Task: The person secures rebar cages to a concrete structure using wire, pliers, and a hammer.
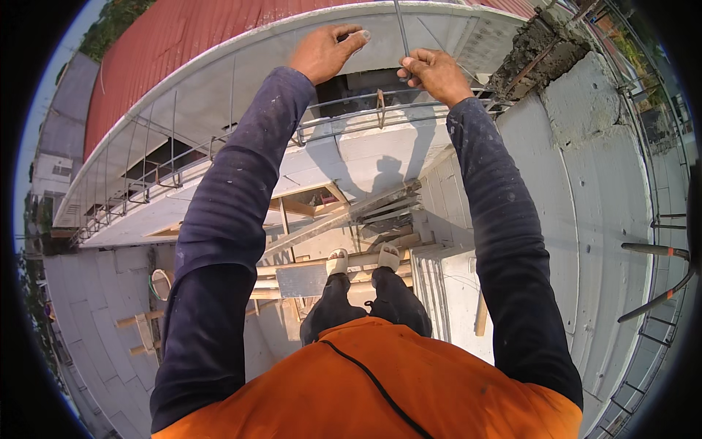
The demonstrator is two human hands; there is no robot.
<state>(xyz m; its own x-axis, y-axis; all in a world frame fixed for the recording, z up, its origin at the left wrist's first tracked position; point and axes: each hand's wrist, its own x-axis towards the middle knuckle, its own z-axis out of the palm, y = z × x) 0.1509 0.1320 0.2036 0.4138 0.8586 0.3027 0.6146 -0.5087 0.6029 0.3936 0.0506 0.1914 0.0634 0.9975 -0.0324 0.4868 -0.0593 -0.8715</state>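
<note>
My right hand (433, 71) grips a thin steel rod (402, 27) that stands roughly upright near the top centre. To its left my left hand (330, 50) is raised, fingers curled with thumb and fingertips close together; whether something small is pinched there cannot be told. Beneath both hands a rebar cage with bent stirrups (380, 108) runs along the top of a pale block wall (373, 145). More thin vertical rods (174, 131) stand along that cage at the left.
My sandalled feet stand on bamboo poles (359, 260) above a drop. A long wooden board (329, 225) slants ahead. A block wall (603, 219) rises at the right, with rough concrete (540, 55) at its corner and bolt cutters or similar long handles (655, 249) beside it. Red roofing (181, 60) lies beyond.
</note>
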